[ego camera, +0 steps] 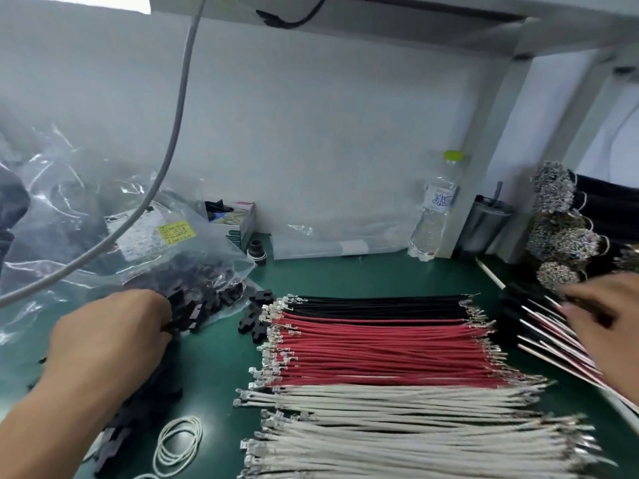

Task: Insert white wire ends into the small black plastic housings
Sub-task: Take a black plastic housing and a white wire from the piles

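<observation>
White wires (pixel 397 433) with metal terminals lie in a flat row at the front of the green mat (pixel 214 368). Behind them lie red wires (pixel 377 350) and black wires (pixel 377 304). Small black plastic housings (pixel 207 295) spill from a clear plastic bag (pixel 86 236) on the left. My left hand (pixel 110 335) reaches into the bag's mouth, with its fingers curled among the housings; whether it grips one is hidden. A few loose housings (pixel 254 319) lie by the wire ends. My right hand (pixel 605 312), blurred, hovers over a pile of assembled wires (pixel 549 330) at the right.
A grey cable (pixel 173 140) hangs across the left. A water bottle (pixel 434 209), a dark cup (pixel 487 224) and a small box (pixel 238 219) stand against the back wall. Bundles of terminated black wires (pixel 567 233) are stacked at right. White rubber bands (pixel 178 444) lie in front.
</observation>
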Tool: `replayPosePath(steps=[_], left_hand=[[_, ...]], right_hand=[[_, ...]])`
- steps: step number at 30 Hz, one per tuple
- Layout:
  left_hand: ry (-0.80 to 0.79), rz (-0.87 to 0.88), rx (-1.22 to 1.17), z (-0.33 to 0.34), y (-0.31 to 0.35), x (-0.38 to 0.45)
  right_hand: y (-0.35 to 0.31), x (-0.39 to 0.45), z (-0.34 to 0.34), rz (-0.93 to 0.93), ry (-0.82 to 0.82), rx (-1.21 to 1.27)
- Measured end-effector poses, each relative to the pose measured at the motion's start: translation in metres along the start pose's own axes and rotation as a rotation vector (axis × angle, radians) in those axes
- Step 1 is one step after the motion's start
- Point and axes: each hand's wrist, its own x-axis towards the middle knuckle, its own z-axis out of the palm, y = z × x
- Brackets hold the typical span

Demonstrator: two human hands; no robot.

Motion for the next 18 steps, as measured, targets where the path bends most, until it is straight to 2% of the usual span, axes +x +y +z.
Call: replayPosePath(steps=[1, 2, 4, 6, 9, 11, 18], left_hand=[[-0.005, -0.001, -0.023, 0.0, 0.0, 0.0], [-0.009, 0.001, -0.051, 0.001, 0.0, 0.0], [-0.014, 0.003, -0.089, 0.004, -0.001, 0.0], [-0.028, -0.004, -0.121, 0.006, 0.001, -0.001], [-0.05, 0.017, -0.123, 0.006, 0.006, -0.002], [-0.033, 0.031, -0.139, 0.003, 0.009, -0.005], [0.094, 0.062, -0.144, -0.016, 0.029, -0.017]], right_hand=[[-0.027, -0.001, 0.008, -0.06, 0.069, 0.055], [-0.06, -0.001, 0.012, -0.142, 0.065, 0.152], [-0.119, 0.002, 0.031, -0.252, -0.11, 0.318], [-0.163, 0.007, 0.06, -0.273, -0.352, 0.402], [-0.202, 0.012, 0.103, -0.305, -0.602, 0.345], [-0.212, 0.014, 0.121, -0.319, -0.701, 0.295], [-0.212, 0.026, 0.129, -0.326, -0.683, 0.281]])
